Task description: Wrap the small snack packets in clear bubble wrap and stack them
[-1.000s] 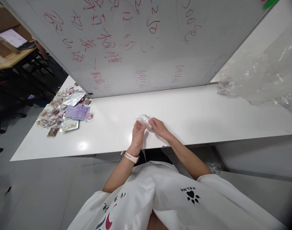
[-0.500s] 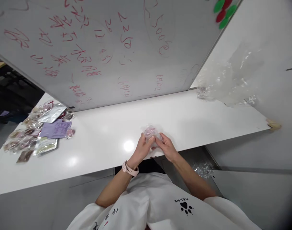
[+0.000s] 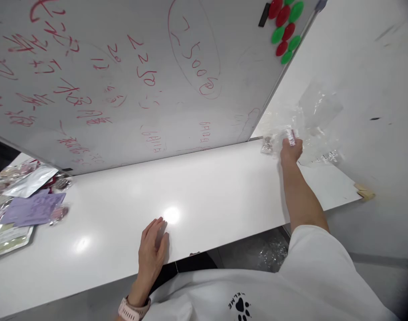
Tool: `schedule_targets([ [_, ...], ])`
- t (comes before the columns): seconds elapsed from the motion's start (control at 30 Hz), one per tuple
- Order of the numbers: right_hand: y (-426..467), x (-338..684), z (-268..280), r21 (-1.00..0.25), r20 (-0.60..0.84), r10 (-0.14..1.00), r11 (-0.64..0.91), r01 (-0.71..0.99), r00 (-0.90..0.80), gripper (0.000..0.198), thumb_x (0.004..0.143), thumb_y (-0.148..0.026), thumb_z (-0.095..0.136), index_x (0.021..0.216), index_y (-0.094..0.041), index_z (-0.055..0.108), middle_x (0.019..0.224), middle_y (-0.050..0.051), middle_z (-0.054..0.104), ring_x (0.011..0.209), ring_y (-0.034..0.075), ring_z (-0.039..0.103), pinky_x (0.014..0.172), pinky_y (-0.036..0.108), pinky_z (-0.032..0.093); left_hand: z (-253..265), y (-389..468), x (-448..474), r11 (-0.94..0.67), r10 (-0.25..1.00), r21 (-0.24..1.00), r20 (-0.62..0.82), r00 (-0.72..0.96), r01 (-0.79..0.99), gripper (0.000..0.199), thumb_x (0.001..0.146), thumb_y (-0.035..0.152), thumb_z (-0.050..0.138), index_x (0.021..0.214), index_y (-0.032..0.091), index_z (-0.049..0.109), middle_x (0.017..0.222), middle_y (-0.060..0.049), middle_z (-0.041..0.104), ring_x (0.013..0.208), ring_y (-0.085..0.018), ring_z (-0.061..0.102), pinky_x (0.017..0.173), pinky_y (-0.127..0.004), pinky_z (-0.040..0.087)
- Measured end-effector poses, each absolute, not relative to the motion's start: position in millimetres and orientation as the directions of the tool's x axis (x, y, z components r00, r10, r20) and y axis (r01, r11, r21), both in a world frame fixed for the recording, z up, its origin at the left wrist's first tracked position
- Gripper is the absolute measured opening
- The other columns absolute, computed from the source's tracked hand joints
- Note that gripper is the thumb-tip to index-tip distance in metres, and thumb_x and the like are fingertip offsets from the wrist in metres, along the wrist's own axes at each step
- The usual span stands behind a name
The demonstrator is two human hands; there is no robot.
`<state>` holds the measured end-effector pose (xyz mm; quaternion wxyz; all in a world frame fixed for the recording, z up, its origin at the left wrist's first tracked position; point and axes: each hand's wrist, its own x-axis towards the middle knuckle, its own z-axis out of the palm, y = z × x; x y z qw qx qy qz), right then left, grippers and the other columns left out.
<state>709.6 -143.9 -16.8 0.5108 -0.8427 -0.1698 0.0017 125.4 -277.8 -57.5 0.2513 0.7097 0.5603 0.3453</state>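
Observation:
My left hand (image 3: 152, 247) lies on the white tabletop (image 3: 207, 196) near its front edge. Its fingers are stretched out, the thumb stands apart, and nothing is in it. Far to the right, my right hand (image 3: 291, 151) is closed on a small clear packet (image 3: 291, 137) with reddish content or print; its exact kind is too small to make out. That hand is among a heap of clear plastic bags (image 3: 319, 107) at the table's back right. Beside it to the left lies another small clear packet (image 3: 267, 146) with something brownish-pink inside.
Several packets lie piled at the left, including a purple pouch (image 3: 33, 208), a silver pouch (image 3: 30, 180) and a green-and-white pouch (image 3: 11, 238). A whiteboard (image 3: 123, 147) with red writing stands along the back. Crumpled clear plastic (image 3: 273, 254) lies below the table's front edge.
My hands have parted from the clear bag they held together at the middle. The right has reached to the plastic heap; the left has opened and lies on the table. The view has shifted right.

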Motion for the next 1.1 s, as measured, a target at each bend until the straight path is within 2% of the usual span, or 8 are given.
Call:
schedule_targets([
  [0.2,-152.9,727.0,-33.5,-0.760,0.368,0.082,-0.548,0.351,0.926,0.043,0.096,-0.022,0.050,0.138,-0.009,0.049,0.134,0.029,0.053,0.126,0.031,0.043,0.101,0.046,0.027,-62.2,-274.4,129.3,-0.367,0.925,0.622,0.322,0.201,0.692,0.029,0.093,0.028,0.056,0.120,0.028,0.066,0.129,-0.007,0.067,0.128,-0.032,0.055,0.068,-0.040,0.062],
  [0.27,-150.1,712.0,-45.6,-0.674,0.504,0.179,-0.529,0.515,0.845,0.044,0.098,-0.028,0.047,0.138,-0.009,0.050,0.137,0.026,0.052,0.129,0.031,0.042,0.104,0.044,0.028,-62.7,-273.6,128.4,-0.392,0.914,0.593,0.339,0.223,0.704,0.027,0.094,0.026,0.055,0.118,0.028,0.066,0.129,-0.006,0.068,0.127,-0.032,0.056,0.076,-0.045,0.062],
  [0.33,-143.9,693.2,-58.8,-0.566,0.572,0.403,-0.436,0.700,0.714,0.042,0.098,-0.030,0.049,0.134,-0.010,0.053,0.132,0.021,0.058,0.121,0.029,0.051,0.101,0.042,0.036,-62.7,-273.3,127.8,-0.406,0.907,0.578,0.346,0.238,0.708,0.025,0.094,0.025,0.054,0.116,0.029,0.066,0.130,-0.005,0.068,0.126,-0.031,0.057,0.080,-0.048,0.061],
  [0.43,-131.9,674.8,-75.2,-0.510,0.498,0.618,-0.359,0.782,0.608,0.039,0.093,-0.031,0.055,0.129,-0.015,0.058,0.119,0.014,0.067,0.106,0.025,0.061,0.093,0.038,0.044,-62.7,-273.6,127.4,-0.430,0.896,0.561,0.362,0.258,0.707,0.025,0.093,0.023,0.056,0.114,0.030,0.067,0.130,-0.004,0.067,0.126,-0.031,0.056,0.082,-0.048,0.060],
  [0.67,-108.8,700.8,-79.8,-0.542,0.394,0.366,-0.648,0.535,0.843,0.044,0.097,-0.026,0.043,0.139,-0.013,0.049,0.134,0.024,0.056,0.113,0.033,0.059,0.098,0.053,0.041,-64.6,-273.8,126.8,-0.458,0.878,0.511,0.391,0.277,0.728,0.027,0.093,0.020,0.055,0.115,0.030,0.066,0.131,-0.004,0.067,0.126,-0.030,0.057,0.081,-0.045,0.061],
  [0.8,-94.3,706.0,-79.5,-0.431,0.344,0.470,-0.690,0.581,0.813,0.047,0.093,-0.029,0.053,0.140,-0.021,0.051,0.150,0.023,0.041,0.126,0.037,0.051,0.106,0.058,0.034,-65.9,-272.1,126.5,-0.512,0.840,0.446,0.439,0.319,0.734,0.026,0.094,0.018,0.055,0.116,0.026,0.066,0.130,-0.006,0.067,0.125,-0.028,0.057,0.083,-0.042,0.061],
  [0.9,-92.0,708.5,-81.0,-0.436,0.329,0.486,-0.683,0.587,0.810,0.046,0.091,-0.020,0.050,0.136,-0.020,0.055,0.139,0.022,0.052,0.123,0.036,0.053,0.104,0.058,0.035,-65.3,-271.3,127.1,-0.533,0.821,0.416,0.466,0.330,0.737,0.024,0.094,0.017,0.055,0.115,0.022,0.066,0.129,-0.008,0.067,0.124,-0.027,0.057,0.082,-0.038,0.061],
  [1.1,-111.5,713.7,-92.4,-0.421,0.457,0.753,-0.286,0.861,0.474,0.052,0.081,-0.014,0.049,0.132,-0.017,0.060,0.132,0.013,0.061,0.124,0.028,0.054,0.108,0.045,0.041,-65.7,-271.2,127.2,-0.543,0.814,0.395,0.466,0.348,0.741,0.025,0.094,0.017,0.055,0.117,0.021,0.065,0.130,-0.009,0.066,0.126,-0.026,0.056,0.083,-0.037,0.060],
])
